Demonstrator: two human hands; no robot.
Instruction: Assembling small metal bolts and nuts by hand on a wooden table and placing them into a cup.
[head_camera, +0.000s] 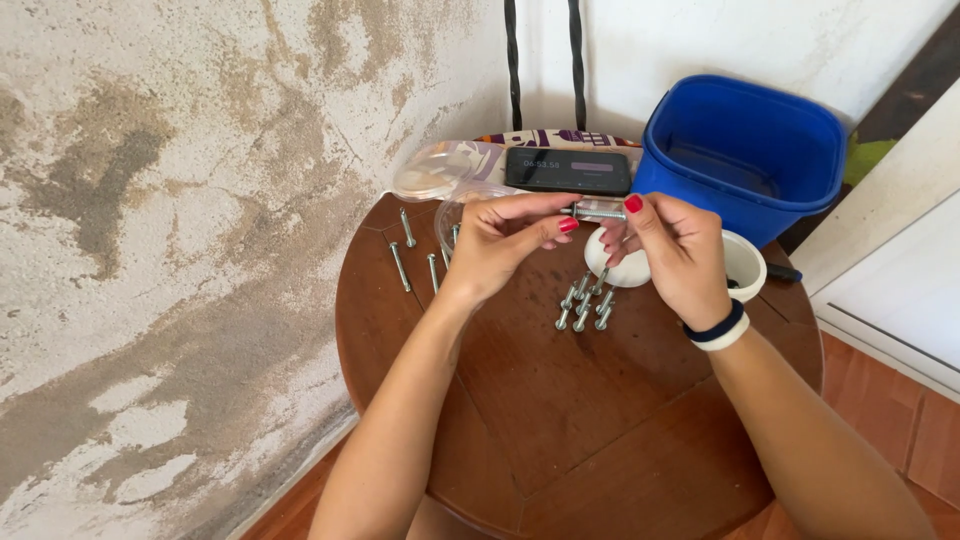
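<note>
Both hands are raised over a round wooden table (560, 400). My left hand (505, 245) and my right hand (675, 250) pinch the two ends of one silver bolt (597, 212), held level between the fingertips. Below the hands, several more bolts (585, 303) lie bunched together on the wood. Three bolts (408, 250) lie apart at the table's far left. A small white lid (620, 268) rests under the right fingers, and a white cup (748, 265) stands just behind the right wrist.
A blue plastic tub (745, 150) stands at the back right. A dark phone (568, 170) leans at the back, next to clear plastic containers (440, 172). A stained plaster wall (170, 230) runs along the left; a white door (890, 270) is on the right.
</note>
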